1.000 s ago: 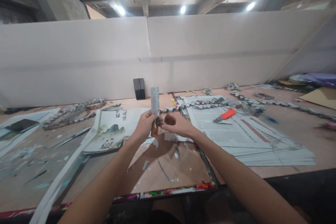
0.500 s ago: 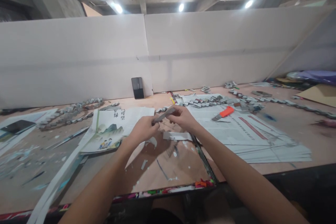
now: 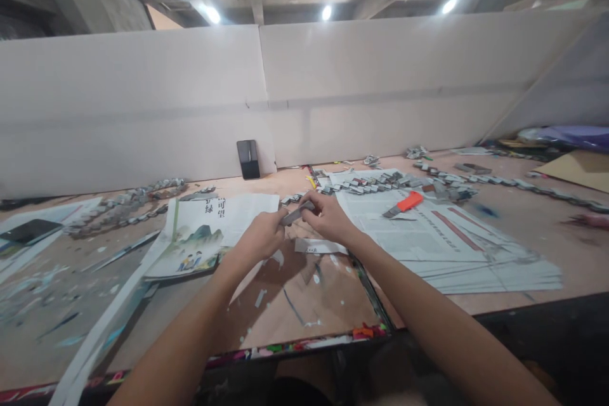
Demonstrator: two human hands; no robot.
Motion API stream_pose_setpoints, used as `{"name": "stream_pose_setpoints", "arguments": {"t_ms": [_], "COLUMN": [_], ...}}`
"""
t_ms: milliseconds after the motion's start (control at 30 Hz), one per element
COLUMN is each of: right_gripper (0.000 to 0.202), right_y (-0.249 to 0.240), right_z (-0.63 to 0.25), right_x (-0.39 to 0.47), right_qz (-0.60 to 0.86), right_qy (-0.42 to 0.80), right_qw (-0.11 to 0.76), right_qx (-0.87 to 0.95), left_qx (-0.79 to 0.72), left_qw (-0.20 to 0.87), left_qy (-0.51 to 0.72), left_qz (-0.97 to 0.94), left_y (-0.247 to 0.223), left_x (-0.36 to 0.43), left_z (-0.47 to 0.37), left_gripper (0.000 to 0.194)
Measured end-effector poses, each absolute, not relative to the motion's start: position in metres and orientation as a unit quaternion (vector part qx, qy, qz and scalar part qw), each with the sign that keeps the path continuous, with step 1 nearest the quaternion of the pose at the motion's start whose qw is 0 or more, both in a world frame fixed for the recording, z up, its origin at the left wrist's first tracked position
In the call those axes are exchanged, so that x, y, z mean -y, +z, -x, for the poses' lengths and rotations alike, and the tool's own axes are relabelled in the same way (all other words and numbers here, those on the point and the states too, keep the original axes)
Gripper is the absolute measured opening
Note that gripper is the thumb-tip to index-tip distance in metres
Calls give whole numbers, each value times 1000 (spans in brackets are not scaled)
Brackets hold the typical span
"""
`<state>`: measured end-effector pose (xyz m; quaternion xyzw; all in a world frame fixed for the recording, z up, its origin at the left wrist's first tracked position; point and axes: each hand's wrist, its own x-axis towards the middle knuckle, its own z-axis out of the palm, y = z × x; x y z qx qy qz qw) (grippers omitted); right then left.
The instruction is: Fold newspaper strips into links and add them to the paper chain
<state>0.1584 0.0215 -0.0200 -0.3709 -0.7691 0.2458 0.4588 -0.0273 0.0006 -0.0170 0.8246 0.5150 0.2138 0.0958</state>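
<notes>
Between my two hands a narrow folded strip of grey printed paper [image 3: 295, 213] is held above the table. My left hand [image 3: 263, 232] is closed on its left end, thumb and fingers pinching. At the other end, my right hand [image 3: 328, 214] grips the strip with thumb and forefinger. Below the hands lies a flat white paper strip [image 3: 320, 246] with some print on it. A printed sheet with a landscape picture [image 3: 202, 235] is left of my left hand. Right of my right hand, an orange utility knife [image 3: 404, 204] rests on a stack of newspaper sheets [image 3: 457, 247].
Folded-paper chains lie at the left [image 3: 126, 203] and across the right [image 3: 537, 189]. A phone [image 3: 248, 159] leans against the white partition [image 3: 380, 89]; another dark phone [image 3: 31, 231] lies at the left. A metal ruler-like strip [image 3: 124, 250] and long paper strips [image 3: 95, 342] are nearby.
The folded strip has tilted flatter and sits slightly lower between my hands. My right hand's fingers have shifted a little along its end. The things on the table are unchanged.
</notes>
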Motion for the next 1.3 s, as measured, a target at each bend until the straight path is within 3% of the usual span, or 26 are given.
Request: {"name": "stream_pose_setpoints", "arguments": {"t_ms": [200, 333, 600, 733, 933, 1100, 1300], "right_gripper": [7, 4, 8, 7, 24, 22, 30], "right_y": [-19, -20, -11, -6, 0, -5, -9], "right_z": [-154, -153, -158, -161, -166, -165, -161], "right_x": [-25, -30, -30, -26, -22, -24, -27], "right_qz": [316, 297, 300, 279, 223, 227, 251], "right_qy": [466, 537, 600, 632, 661, 641, 617], "right_qw": [493, 520, 526, 526, 503, 491, 529], "right_qx": [663, 594, 523, 497, 510, 545, 526], "left_qx": [-501, -492, -459, -469, -444, -459, -442], "left_qw": [123, 148, 224, 223, 281, 346, 338], "left_qy": [233, 222, 278, 296, 358, 325, 323], "left_qz": [-824, -829, -813, -802, -772, -751, -766], "left_y": [-16, -18, -16, -16, -18, -23, -21], "left_x": [2, 2, 6, 6, 2, 1, 4], "left_z": [24, 25, 23, 18, 15, 16, 12], "left_gripper": [31, 29, 16, 27, 35, 49, 48]}}
